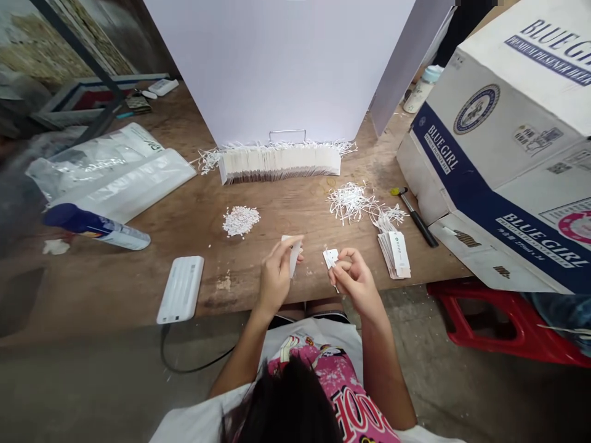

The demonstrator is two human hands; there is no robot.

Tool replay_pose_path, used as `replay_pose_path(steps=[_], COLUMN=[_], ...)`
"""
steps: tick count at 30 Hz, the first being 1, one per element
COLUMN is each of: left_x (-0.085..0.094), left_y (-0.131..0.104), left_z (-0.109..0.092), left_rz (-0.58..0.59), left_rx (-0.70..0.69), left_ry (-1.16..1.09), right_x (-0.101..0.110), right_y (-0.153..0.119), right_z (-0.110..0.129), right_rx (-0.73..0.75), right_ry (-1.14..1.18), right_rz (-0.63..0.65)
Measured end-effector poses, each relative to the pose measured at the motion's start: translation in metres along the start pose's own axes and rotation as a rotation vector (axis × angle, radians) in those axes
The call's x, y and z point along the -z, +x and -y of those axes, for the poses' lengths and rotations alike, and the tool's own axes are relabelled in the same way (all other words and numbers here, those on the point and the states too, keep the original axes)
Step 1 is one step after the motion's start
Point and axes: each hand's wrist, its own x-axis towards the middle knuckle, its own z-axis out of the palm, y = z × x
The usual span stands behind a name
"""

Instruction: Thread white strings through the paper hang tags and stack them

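Observation:
Between the fingers of my left hand (276, 274) is a white card tag (293, 257), tilted nearly edge-on to me. My right hand (355, 275), just to its right, pinches a small white piece (329, 257) that looks like card; a thin dark tip shows below those fingers. A gap separates the two hands, both above the table's front edge. Ahead and to the left lies a heap of tiny white bits (241, 221). White hang-tag strings (351, 202) are piled ahead on the right, near a fanned stack of printed tags (394, 255) with strings attached.
A long row of strung tags (281, 165) stands before a pale upright panel (286, 67). On the left are a spray can (99, 227), plastic bags (120, 178) and a cabled white power bank (181, 289). A hammer (418, 218), cardboard boxes (498, 160) and red stool (512, 323) are right.

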Motion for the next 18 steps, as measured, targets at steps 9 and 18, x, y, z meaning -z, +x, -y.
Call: replay_pose_path(steps=[9,18], left_x=[-0.002,-0.002], left_y=[-0.010,-0.010], left_z=[-0.019,-0.015], left_rz=[0.194,0.125], left_rx=[-0.282,-0.359], left_ry=[0.215,0.210], right_x=[-0.008,-0.011], right_y=[-0.006,-0.011], right_z=[0.007,0.009], right_rx=[-0.044,-0.043], right_ry=[0.113,0.161], right_rz=[0.131,0.160])
